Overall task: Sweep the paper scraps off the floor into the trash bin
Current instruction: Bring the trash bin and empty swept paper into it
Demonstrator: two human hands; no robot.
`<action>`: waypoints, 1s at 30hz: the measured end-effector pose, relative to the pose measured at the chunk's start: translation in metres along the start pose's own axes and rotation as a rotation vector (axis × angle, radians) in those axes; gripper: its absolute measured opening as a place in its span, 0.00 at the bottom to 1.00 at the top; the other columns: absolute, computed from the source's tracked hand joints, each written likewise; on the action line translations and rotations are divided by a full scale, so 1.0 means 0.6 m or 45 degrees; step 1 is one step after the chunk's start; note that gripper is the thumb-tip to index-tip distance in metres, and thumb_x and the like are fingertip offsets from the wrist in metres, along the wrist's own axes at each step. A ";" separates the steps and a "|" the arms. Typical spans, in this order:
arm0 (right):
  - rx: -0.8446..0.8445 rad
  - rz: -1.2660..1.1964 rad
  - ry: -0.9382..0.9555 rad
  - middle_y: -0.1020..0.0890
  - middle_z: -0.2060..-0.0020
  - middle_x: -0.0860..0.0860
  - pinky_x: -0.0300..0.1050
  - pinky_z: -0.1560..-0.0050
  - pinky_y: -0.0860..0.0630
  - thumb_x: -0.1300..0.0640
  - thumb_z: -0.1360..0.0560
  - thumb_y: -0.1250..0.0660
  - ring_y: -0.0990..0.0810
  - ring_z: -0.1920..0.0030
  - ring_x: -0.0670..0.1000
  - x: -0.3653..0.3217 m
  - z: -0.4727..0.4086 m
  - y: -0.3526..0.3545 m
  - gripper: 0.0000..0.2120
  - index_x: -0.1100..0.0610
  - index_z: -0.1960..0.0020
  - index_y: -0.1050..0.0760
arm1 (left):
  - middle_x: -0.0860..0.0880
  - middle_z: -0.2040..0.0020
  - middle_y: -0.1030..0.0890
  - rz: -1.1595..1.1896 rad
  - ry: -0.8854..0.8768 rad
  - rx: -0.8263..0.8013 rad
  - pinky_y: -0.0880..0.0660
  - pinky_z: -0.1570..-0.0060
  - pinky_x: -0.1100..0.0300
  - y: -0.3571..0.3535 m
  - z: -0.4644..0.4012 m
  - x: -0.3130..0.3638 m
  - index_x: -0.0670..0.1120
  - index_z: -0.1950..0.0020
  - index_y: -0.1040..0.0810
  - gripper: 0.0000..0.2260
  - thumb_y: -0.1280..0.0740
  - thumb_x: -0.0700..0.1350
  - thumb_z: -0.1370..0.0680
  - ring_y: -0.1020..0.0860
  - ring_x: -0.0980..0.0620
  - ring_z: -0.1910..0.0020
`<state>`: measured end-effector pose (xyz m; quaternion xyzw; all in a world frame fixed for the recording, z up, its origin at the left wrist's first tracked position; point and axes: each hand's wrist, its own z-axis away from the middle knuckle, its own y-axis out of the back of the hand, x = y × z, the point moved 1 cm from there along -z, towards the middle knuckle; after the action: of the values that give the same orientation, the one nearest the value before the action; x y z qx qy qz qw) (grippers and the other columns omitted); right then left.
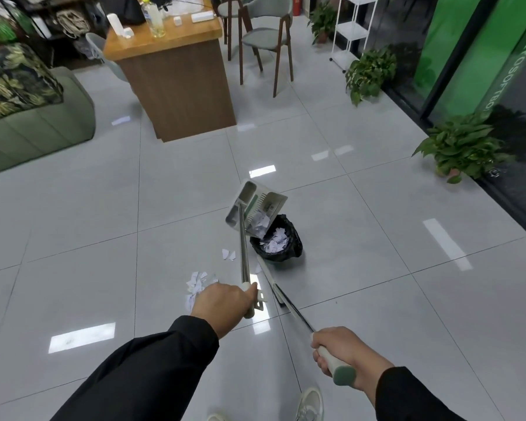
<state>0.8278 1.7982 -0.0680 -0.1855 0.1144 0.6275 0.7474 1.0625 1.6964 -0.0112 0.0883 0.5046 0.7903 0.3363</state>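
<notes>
Left hand [222, 302] is clamped on the dustpan [255, 206] handle, tipped over the trash bin [281, 246]; right hand [343, 354] is wrapped round the broom handle [289, 305]. Paper scraps [198, 284] are left at nine o'clock of the bin, a wooden desk [179, 83] at twelve.

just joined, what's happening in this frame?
A person is emptying a long-handled dustpan into a black-lined trash bin. The left hand grips the dustpan's pole, tipping it so paper scraps slide into the bin. The right hand grips the broom handle. More scraps remain on the floor: a loose pile by the left hand.
</notes>
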 end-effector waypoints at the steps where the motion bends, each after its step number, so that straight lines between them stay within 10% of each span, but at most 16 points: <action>1: 0.002 0.004 0.003 0.26 0.68 0.60 0.39 0.75 0.31 0.69 0.27 0.37 0.30 0.76 0.53 0.000 0.000 -0.001 0.03 0.63 0.56 0.28 | 0.50 0.59 0.26 -0.019 -0.013 -0.014 0.43 0.74 0.56 0.001 0.001 0.005 0.51 0.21 0.38 0.31 0.40 0.32 0.23 0.25 0.43 0.63; 7: -0.023 -0.005 0.017 0.26 0.69 0.60 0.40 0.74 0.32 0.69 0.28 0.37 0.30 0.76 0.53 -0.006 -0.008 0.004 0.03 0.63 0.56 0.28 | 0.50 0.57 0.23 -0.016 -0.050 -0.062 0.27 0.59 0.53 0.012 -0.033 0.013 0.52 0.18 0.43 0.32 0.40 0.34 0.20 0.21 0.43 0.59; 13: -0.024 -0.019 0.022 0.26 0.69 0.60 0.41 0.75 0.31 0.69 0.27 0.37 0.30 0.76 0.53 -0.003 -0.015 0.006 0.02 0.64 0.57 0.28 | 0.49 0.67 0.34 -0.075 -0.146 -0.077 0.43 0.73 0.56 0.033 -0.049 0.051 0.46 0.16 0.49 0.31 0.42 0.36 0.18 0.36 0.48 0.73; 30: -0.024 -0.010 0.029 0.25 0.70 0.61 0.43 0.72 0.31 0.68 0.29 0.36 0.30 0.75 0.54 -0.008 -0.021 -0.004 0.03 0.64 0.55 0.28 | 0.49 0.67 0.36 -0.102 -0.091 -0.044 0.45 0.73 0.57 0.083 -0.031 0.046 0.47 0.16 0.51 0.33 0.42 0.34 0.19 0.39 0.49 0.73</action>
<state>0.8300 1.7883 -0.0775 -0.1999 0.1163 0.6235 0.7468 1.0108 1.6867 0.0169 0.0904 0.4815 0.7812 0.3869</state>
